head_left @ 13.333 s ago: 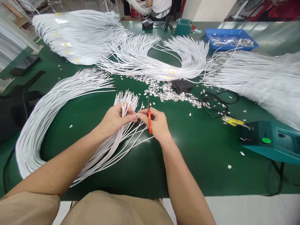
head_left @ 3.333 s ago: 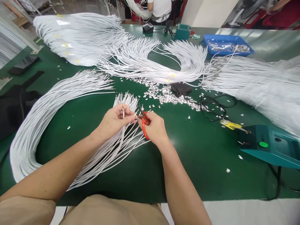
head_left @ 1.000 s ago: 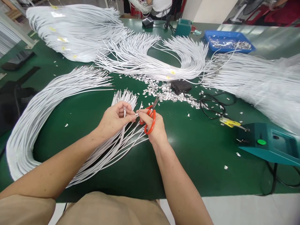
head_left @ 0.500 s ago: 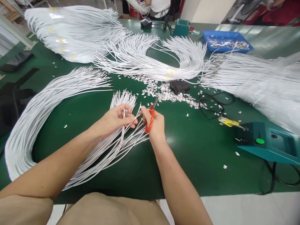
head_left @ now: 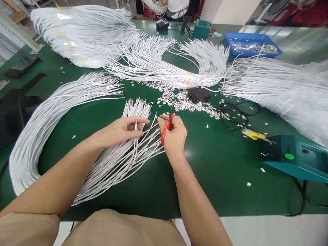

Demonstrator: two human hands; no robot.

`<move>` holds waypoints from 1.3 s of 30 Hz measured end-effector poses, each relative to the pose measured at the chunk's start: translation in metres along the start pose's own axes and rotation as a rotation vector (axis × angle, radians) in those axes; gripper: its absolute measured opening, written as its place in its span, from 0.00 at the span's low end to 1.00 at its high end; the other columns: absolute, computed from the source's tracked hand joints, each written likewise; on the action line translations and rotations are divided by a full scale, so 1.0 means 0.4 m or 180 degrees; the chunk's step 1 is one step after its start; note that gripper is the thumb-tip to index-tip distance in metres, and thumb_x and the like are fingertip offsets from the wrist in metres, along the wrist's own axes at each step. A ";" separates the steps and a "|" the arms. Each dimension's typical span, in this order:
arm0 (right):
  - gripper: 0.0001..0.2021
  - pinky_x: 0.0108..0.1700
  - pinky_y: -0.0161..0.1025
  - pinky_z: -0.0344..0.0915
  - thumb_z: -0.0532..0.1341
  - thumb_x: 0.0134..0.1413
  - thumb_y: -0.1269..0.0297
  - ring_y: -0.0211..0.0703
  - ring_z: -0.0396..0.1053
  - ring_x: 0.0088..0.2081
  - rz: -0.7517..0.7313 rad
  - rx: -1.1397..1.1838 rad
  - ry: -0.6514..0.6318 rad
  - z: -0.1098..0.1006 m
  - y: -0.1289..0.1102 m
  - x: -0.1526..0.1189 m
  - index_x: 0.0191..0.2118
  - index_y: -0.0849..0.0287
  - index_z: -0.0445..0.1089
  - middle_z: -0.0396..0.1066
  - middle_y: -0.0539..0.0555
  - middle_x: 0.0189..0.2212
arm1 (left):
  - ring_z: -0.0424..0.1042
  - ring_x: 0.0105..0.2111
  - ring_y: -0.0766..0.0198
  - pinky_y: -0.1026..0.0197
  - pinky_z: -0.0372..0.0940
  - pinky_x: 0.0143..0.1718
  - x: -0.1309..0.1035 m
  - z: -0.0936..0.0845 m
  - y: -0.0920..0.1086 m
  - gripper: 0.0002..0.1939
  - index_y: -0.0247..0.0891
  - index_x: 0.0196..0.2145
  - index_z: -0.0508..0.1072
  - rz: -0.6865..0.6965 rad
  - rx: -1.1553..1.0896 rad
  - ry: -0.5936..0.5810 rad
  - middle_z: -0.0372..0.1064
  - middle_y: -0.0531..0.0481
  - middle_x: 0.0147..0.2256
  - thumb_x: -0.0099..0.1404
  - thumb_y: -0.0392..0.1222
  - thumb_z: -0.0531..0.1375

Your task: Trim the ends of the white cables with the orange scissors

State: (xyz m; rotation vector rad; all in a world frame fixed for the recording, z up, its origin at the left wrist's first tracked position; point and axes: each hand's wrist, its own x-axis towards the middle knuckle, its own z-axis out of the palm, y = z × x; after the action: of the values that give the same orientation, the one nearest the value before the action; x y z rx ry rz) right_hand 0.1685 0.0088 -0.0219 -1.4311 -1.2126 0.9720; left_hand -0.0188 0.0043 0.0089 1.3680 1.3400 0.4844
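My left hand (head_left: 123, 131) has a few white cables (head_left: 136, 134) caught in its curled fingers, while its thumb and index finger are spread apart. Under and beyond it lies a bundle of white cables (head_left: 137, 107), with loose strands fanning to the right. My right hand (head_left: 175, 135) is closed on red-handled scissors (head_left: 165, 132), their dark blades pointing away from me. Several cable ends, one with a small pale tag (head_left: 155, 116), lie between my hands. My fingers partly cover the scissors' handles.
Small silvery scraps (head_left: 176, 99) are scattered around a black block (head_left: 199, 94). More white cable bundles (head_left: 77, 37) lie along the back and right. A blue tray (head_left: 253, 53) holds scraps. A teal machine (head_left: 294, 157) with a black cord stands at right. A person (head_left: 176, 7) is beyond the table.
My left thumb and index finger have parted from the cable they pinched, and the hand has drawn slightly left. My right hand has shifted right with the scissors. The view has moved slightly.
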 end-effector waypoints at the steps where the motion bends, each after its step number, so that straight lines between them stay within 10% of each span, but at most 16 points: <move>1: 0.10 0.38 0.36 0.62 0.63 0.49 0.57 0.38 0.65 0.32 -0.0192 -0.0081 0.0106 0.001 -0.003 -0.003 0.31 0.58 0.74 0.70 0.50 0.29 | 0.66 0.27 0.71 0.67 0.62 0.27 0.000 0.001 0.000 0.24 0.46 0.52 0.72 0.0003 -0.0033 0.0054 0.67 0.55 0.33 0.57 0.47 0.67; 11: 0.07 0.37 0.36 0.63 0.65 0.44 0.61 0.38 0.68 0.30 0.0427 0.0809 -0.1145 0.007 -0.019 -0.006 0.28 0.60 0.76 0.72 0.49 0.26 | 0.76 0.33 0.62 0.60 0.69 0.39 0.001 0.049 0.017 0.32 0.39 0.52 0.67 -0.0002 -0.0635 0.0401 0.75 0.52 0.30 0.50 0.42 0.71; 22: 0.09 0.40 0.36 0.63 0.65 0.45 0.60 0.37 0.67 0.32 0.0633 0.1063 -0.0860 0.012 -0.024 -0.006 0.29 0.59 0.77 0.72 0.49 0.26 | 0.73 0.28 0.63 0.63 0.66 0.28 -0.004 0.041 0.031 0.31 0.39 0.50 0.69 -0.0115 -0.0421 0.0458 0.73 0.53 0.28 0.49 0.45 0.71; 31: 0.12 0.34 0.35 0.65 0.68 0.38 0.60 0.36 0.66 0.26 0.0778 0.1096 -0.1921 -0.003 -0.023 -0.003 0.31 0.61 0.77 0.71 0.48 0.23 | 0.74 0.30 0.61 0.58 0.68 0.35 -0.002 0.059 0.014 0.37 0.41 0.54 0.65 0.0209 -0.0211 0.0400 0.74 0.50 0.33 0.47 0.44 0.72; 35: 0.09 0.32 0.34 0.62 0.65 0.40 0.63 0.35 0.64 0.26 0.0466 0.0451 -0.1567 0.007 0.009 0.000 0.31 0.61 0.76 0.70 0.47 0.23 | 0.68 0.27 0.68 0.60 0.66 0.31 -0.013 0.034 0.013 0.45 0.46 0.63 0.57 0.0161 0.0099 -0.0187 0.71 0.44 0.46 0.50 0.45 0.70; 39: 0.09 0.32 0.34 0.60 0.66 0.39 0.63 0.35 0.63 0.27 0.0477 0.0415 -0.1086 0.015 0.018 0.002 0.29 0.60 0.75 0.69 0.47 0.24 | 0.66 0.26 0.69 0.60 0.65 0.30 -0.013 0.037 0.020 0.37 0.42 0.61 0.60 0.0095 0.0222 0.0331 0.70 0.42 0.51 0.56 0.49 0.65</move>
State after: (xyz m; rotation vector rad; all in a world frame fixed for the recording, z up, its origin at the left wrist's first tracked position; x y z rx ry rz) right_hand 0.1644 0.0104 -0.0302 -1.3009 -1.2702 1.4170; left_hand -0.0040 -0.0042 0.0134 1.4383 1.4342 0.5395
